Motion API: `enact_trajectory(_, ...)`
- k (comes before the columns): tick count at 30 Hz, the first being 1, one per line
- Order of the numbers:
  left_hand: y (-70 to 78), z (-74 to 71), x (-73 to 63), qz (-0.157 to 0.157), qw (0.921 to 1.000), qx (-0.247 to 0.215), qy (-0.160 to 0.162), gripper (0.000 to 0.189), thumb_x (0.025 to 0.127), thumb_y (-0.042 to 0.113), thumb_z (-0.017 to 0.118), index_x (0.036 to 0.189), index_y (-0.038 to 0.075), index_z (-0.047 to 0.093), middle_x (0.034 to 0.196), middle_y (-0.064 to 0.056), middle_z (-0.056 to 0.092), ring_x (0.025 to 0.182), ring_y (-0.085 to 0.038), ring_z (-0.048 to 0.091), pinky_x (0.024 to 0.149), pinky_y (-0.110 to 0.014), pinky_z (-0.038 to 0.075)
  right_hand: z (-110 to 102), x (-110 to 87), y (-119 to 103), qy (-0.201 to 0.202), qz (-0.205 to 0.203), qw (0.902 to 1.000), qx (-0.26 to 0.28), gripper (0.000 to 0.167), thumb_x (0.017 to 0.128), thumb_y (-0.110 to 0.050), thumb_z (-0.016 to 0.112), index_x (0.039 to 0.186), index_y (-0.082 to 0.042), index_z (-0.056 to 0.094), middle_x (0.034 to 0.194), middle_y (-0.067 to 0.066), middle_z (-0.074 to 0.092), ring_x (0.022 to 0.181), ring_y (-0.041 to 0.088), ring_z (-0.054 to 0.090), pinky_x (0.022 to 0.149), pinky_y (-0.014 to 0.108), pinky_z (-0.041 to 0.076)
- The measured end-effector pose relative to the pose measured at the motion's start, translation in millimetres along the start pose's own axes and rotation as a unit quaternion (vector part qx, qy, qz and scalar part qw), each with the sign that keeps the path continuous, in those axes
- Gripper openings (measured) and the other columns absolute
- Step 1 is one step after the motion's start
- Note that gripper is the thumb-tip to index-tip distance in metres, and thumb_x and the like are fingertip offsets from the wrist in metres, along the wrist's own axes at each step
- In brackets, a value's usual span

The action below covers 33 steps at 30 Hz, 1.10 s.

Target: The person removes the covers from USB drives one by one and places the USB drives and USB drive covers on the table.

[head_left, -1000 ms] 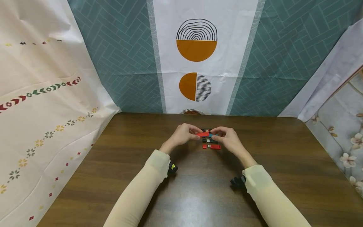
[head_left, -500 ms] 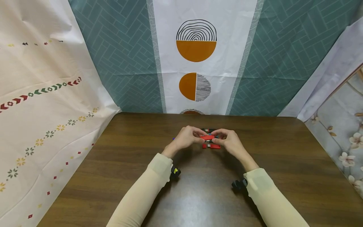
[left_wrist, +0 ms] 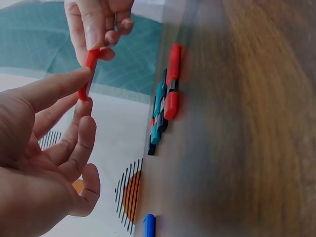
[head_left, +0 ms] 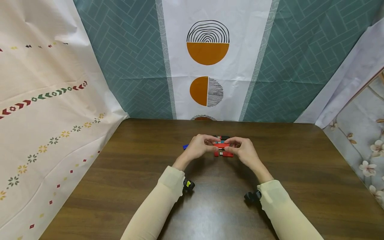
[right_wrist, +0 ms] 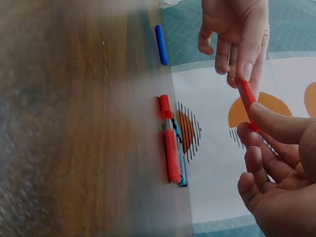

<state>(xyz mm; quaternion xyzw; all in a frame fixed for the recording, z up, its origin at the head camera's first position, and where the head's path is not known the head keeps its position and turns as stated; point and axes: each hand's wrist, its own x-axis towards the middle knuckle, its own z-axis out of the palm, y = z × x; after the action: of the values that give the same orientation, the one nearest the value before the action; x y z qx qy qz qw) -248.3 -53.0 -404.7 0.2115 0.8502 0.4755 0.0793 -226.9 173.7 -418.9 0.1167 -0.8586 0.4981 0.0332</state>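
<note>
My left hand (head_left: 198, 146) and right hand (head_left: 241, 147) face each other over the far middle of the table. Between them is a red USB flash drive (head_left: 221, 145), pinched at one end by each hand's thumb and fingers. The left wrist view shows this red stick (left_wrist: 92, 58) raised above the tabletop. Below it lies another red flash drive (right_wrist: 172, 155), its connector bare and its red cap (right_wrist: 166, 106) apart at the end. Beyond that one are a teal flash drive (left_wrist: 158, 101) and black ones (head_left: 225, 137), partly hidden by the hands.
A blue stick-shaped piece (right_wrist: 161, 45) lies left of the row, partly behind my left hand in the head view. The brown wooden table (head_left: 144, 173) ends at a hanging patterned cloth (head_left: 207, 100). Another cloth (head_left: 60, 110) covers the left side.
My left hand has shifted right and a little nearer, with the red flash drive between both hands. The blue piece has come into sight behind it. My right hand has moved slightly nearer.
</note>
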Motion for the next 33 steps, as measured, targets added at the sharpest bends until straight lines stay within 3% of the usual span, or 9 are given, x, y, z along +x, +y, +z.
enact_trajectory(6, -8.3, -1.4, -6.0, -0.007, 0.9995, -0.028, 0.016, 0.029, 0.096, 0.025, 0.078, 0.122, 0.014, 0.077, 0.098, 0.001, 0.074, 0.094, -0.016, 0.066, 0.087, -0.037, 0.052, 3.6, 0.0, -0.8, 0.019, 0.003, 0.9997, 0.015, 0.02, 0.09, -0.009, 0.083, 0.108, -0.001, 0.078, 0.08, 0.006, 0.066, 0.075, 0.023, 0.055, 0.063, 0.029, 0.044)
enact_trajectory(14, -12.7, -2.4, -11.5, -0.014, 0.9966, -0.076, 0.028, 0.024, 0.097, 0.021, 0.076, 0.121, 0.015, 0.076, 0.099, 0.0, 0.078, 0.097, -0.019, 0.071, 0.093, -0.043, 0.051, 10.1, 2.2, -1.7, 0.012, -0.007, 0.9994, 0.031, 0.022, 0.091, -0.01, 0.082, 0.11, 0.0, 0.077, 0.08, 0.008, 0.065, 0.078, 0.026, 0.054, 0.062, 0.028, 0.043)
enact_trajectory(33, -13.3, 8.6, -12.9, -0.041, 0.9894, -0.121, 0.068, 0.024, 0.094, 0.017, 0.08, 0.117, 0.011, 0.078, 0.099, -0.005, 0.078, 0.094, -0.018, 0.069, 0.087, -0.035, 0.052, 12.4, 2.6, 0.3, 0.009, 0.008, 0.9997, 0.023, 0.024, 0.091, -0.009, 0.081, 0.113, -0.001, 0.077, 0.08, 0.009, 0.061, 0.077, 0.028, 0.053, 0.062, 0.029, 0.042)
